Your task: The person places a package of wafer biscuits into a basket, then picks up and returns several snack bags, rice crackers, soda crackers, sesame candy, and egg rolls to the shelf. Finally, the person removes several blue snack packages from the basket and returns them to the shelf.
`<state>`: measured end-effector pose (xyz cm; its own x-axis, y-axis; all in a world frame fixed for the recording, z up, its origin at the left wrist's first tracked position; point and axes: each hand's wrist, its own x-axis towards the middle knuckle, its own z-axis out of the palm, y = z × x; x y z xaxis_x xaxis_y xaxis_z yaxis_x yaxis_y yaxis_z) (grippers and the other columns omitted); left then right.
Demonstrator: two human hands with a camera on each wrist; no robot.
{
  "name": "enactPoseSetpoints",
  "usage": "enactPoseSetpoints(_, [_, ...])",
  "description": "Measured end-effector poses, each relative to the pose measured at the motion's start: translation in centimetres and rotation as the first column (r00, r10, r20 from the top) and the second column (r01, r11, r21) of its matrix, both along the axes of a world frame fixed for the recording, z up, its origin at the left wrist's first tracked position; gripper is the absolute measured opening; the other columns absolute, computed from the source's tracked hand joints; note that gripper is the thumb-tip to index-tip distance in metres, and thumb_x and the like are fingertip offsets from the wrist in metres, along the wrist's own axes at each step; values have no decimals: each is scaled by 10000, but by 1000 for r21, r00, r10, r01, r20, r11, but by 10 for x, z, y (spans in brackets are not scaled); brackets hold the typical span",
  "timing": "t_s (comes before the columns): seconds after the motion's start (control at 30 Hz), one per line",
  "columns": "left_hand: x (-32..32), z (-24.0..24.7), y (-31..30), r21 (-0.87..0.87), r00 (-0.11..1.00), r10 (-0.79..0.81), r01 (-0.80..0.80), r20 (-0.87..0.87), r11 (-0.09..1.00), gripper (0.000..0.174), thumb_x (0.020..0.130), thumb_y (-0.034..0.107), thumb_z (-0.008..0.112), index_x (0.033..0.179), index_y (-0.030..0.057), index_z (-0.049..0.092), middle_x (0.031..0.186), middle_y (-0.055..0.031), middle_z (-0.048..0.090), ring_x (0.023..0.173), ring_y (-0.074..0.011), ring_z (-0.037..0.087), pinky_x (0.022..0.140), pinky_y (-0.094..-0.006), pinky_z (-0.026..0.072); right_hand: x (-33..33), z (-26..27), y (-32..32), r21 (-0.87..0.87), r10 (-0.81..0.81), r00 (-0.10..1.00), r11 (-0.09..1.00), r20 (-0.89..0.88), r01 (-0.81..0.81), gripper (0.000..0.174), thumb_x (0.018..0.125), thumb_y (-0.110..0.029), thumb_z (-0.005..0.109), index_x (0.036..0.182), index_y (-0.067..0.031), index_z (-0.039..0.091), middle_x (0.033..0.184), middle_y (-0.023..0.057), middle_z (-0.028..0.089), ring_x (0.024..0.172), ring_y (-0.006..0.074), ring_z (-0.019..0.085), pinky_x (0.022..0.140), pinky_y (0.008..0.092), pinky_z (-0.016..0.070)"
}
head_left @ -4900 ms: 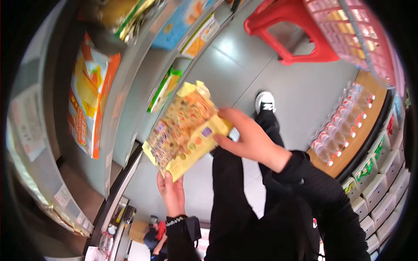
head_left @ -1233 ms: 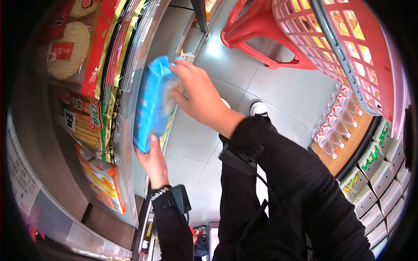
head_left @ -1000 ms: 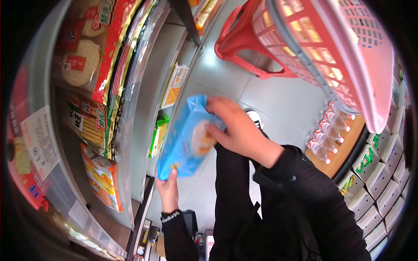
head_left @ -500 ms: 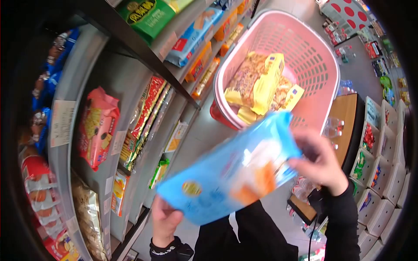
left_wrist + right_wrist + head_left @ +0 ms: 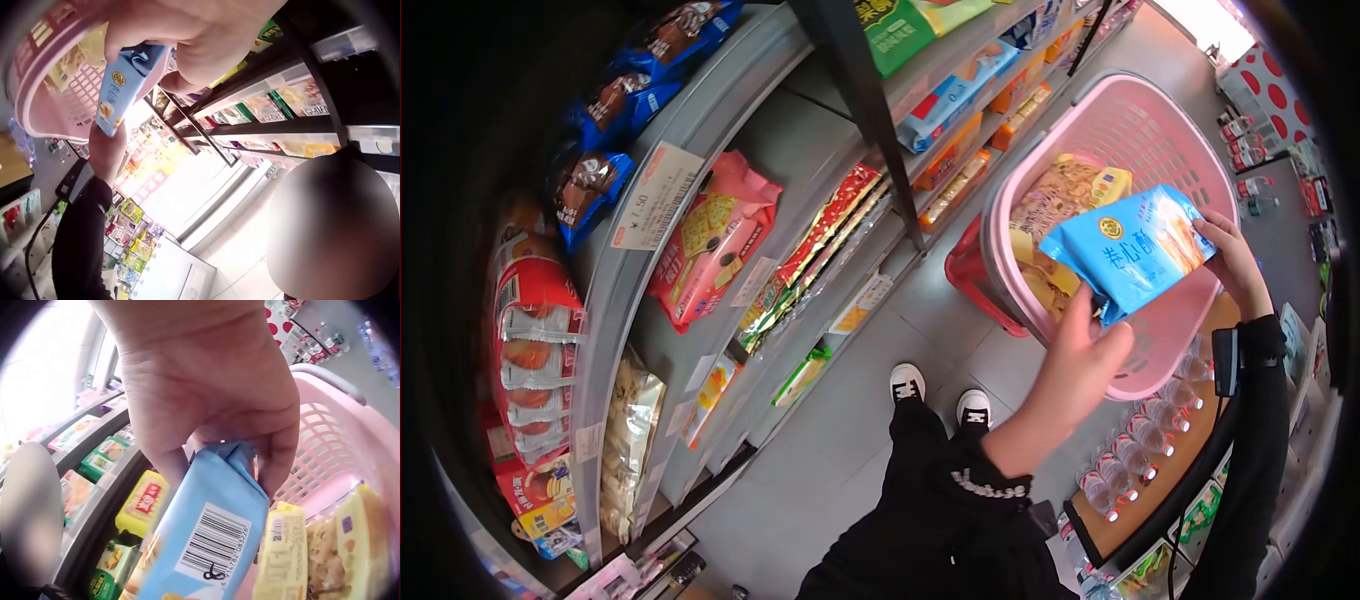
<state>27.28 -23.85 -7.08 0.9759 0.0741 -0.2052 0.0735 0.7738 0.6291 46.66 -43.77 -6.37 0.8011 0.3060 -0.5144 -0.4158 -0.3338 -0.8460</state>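
Note:
A blue snack packet with a round gold logo and Chinese lettering is held between both hands, inside the outline of the pink basket. My left hand grips its near left end, thumb raised along the edge. At the far right end, my right hand pinches the packet's folded seal. The right wrist view shows the barcode side of the packet hanging below the fingers of that hand. Beneath it in the basket lie yellow snack packs, partly covered by the blue one.
Shelves of packaged snacks run along the left, with a dark upright post between sections. A red stool stands under the basket. Several water bottles line a wooden ledge at the right, beside white bins of small goods.
Earlier both hands held a yellow pack, then this blue packet low by the shelf. Since half a second ago, the blue packet has moved right and over the basket; the view has turned with it.

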Motion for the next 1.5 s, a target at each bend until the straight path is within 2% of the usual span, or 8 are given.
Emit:
enactPoseSetpoints(0.23, [19, -9, -4, -107, 978, 133, -152, -163, 983, 477, 745, 44, 434, 1190, -29, 277, 1066, -90, 431, 905, -126, 437, 751, -243, 381, 18, -24, 42, -206, 95, 980, 977, 172, -58, 426, 766, -289, 533, 1122, -63, 470, 1030, 43, 503, 960, 114, 458, 808, 262, 362])
enactPoseSetpoints(0.43, [31, -26, -10, 27, 919, 261, -265, -296, 964, 459, 768, 67, 421, 1197, -17, 281, 1120, -75, 412, 1006, -134, 409, 851, -258, 329, 34, -52, 66, -250, 200, 974, 953, 103, -169, 522, 762, -312, 536, 1208, -76, 397, 1103, 61, 476, 1035, 141, 420, 870, 286, 312])
enactPoseSetpoints(0.63, [26, -22, -16, 546, 896, 386, -215, -221, 810, 637, 781, 92, 429, 1276, -62, 60, 1288, -211, 200, 1191, -263, 242, 959, -310, 230, 30, -69, 70, -359, 203, 875, 933, 440, -36, 577, 782, -334, 532, 1256, -85, 317, 1272, 104, 335, 1175, 209, 309, 945, 320, 258])
enactPoseSetpoints(0.83, [-43, -9, 20, 262, 991, 134, -136, 23, 955, 399, 815, -19, 380, 1205, -4, 297, 1200, -109, 376, 1110, -193, 379, 927, -318, 300, -39, -3, 83, -334, 392, 684, 916, 616, -223, 407, 805, -134, 488, 1192, -59, 385, 1263, 87, 358, 1167, 206, 329, 934, 309, 270])
enactPoseSetpoints(1.03, [-140, -68, 83, 314, 944, 98, 7, -316, 949, 227, 831, 0, 377, 1044, -10, 456, 945, -88, 537, 886, -159, 521, 802, -288, 413, -163, 56, 130, -458, 648, 522, 761, 554, -458, 307, 641, -9, 534, 948, -20, 525, 1151, 187, 423, 1065, 302, 424, 851, 363, 345])
enactPoseSetpoints(1.17, [-184, -108, 131, 478, 833, 227, 51, -504, 877, 260, 783, -32, 367, 1020, -9, 472, 912, -96, 545, 854, -185, 541, 784, -311, 434, -208, 6, 172, -177, 626, 560, 737, 542, -652, 272, 641, 15, 554, 907, -28, 521, 1106, 168, 447, 966, 325, 464, 809, 368, 383])
enactPoseSetpoints(1.4, [-199, -157, 187, 565, 772, 306, 83, -557, 821, 253, 818, 33, 379, 1060, -27, 425, 925, -108, 538, 867, -189, 530, 795, -308, 424, -279, -153, 232, -127, 467, 770, 878, 434, -461, 224, 677, -4, 519, 899, -19, 496, 973, 155, 492, 861, 322, 491, 732, 376, 412])
enactPoseSetpoints(1.5, [-204, -200, 208, 599, 721, 332, 142, -608, 788, 315, 820, 63, 411, 1117, -31, 363, 973, -122, 518, 872, -193, 517, 806, -302, 414, -284, -190, 250, -224, 582, 745, 813, 326, -537, 175, 669, -9, 510, 843, -5, 494, 851, 148, 512, 800, 323, 504, 687, 389, 419])
